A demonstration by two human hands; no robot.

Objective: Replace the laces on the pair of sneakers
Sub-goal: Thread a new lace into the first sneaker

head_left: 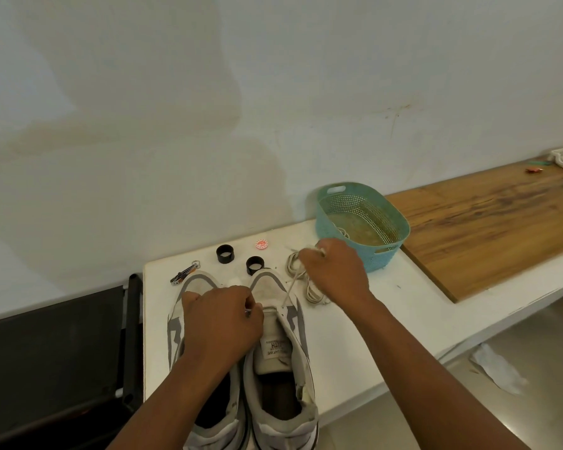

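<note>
Here, head view, one line per risk:

Right sneaker (281,336): sits at 6 o'clock on the white table (355,319), touching the left sneaker (189,306); both look unlaced but for one strand.

Lace (290,289): runs taut from a front eyelet toward 1 o'clock into your right hand (335,274).

Right hand: fingers curled, pinching the lace; pull too hard and the other end may slip through the eyelet.

Left hand (220,323): fingers curled at the shoe's throat, seemingly pinching something small; I cannot tell what.

Loose lace coil (306,280): lies just under your right hand; it could snag.

Black rings (238,259): at 12 o'clock by the toes; a tug may knock them.
</note>
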